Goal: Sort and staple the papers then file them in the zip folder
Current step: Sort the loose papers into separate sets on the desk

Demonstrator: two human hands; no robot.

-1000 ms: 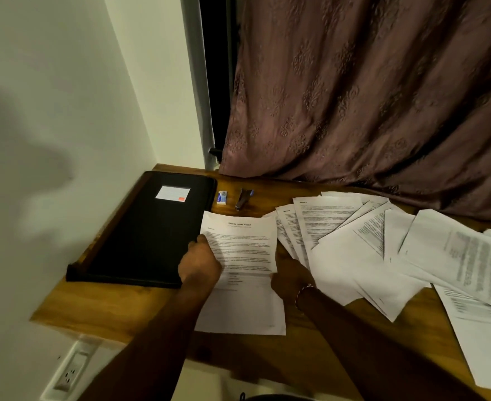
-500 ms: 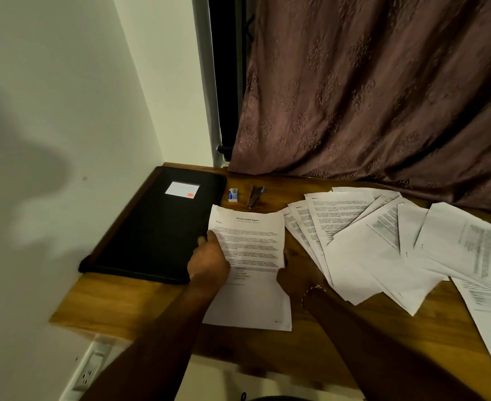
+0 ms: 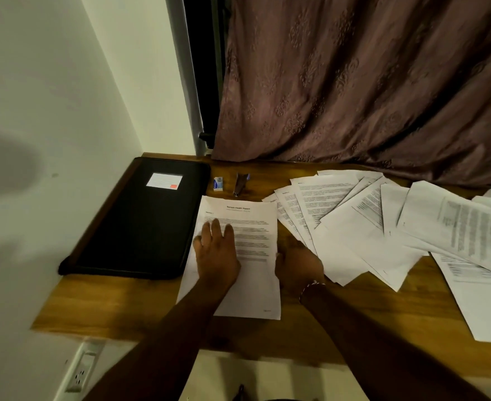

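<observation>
A title sheet point(image 3: 250, 227) lies flat on the wooden table point(image 3: 108, 302), near its front edge, just right of the black zip folder point(image 3: 140, 221) and left of the fanned loose papers point(image 3: 348, 227) that spread to the right. The left hand point(image 3: 215, 253) rests on the sheet's left half with fingers straight and spread, pressing it down and gripping nothing. The right hand point(image 3: 299, 267) sits at the sheet's right edge, but in the dim light I cannot tell whether it pinches the paper or only touches it. Beyond the sheet, the stapler point(image 3: 240, 183) and a small box of staples point(image 3: 218, 183) stand side by side. The paper is likely light, limp and quick to slide on the smooth wood, so a flat palm should hold it in place. To lift a page, pinching a corner or side edge should work best. The overlapping sheets may drag their neighbours along.
</observation>
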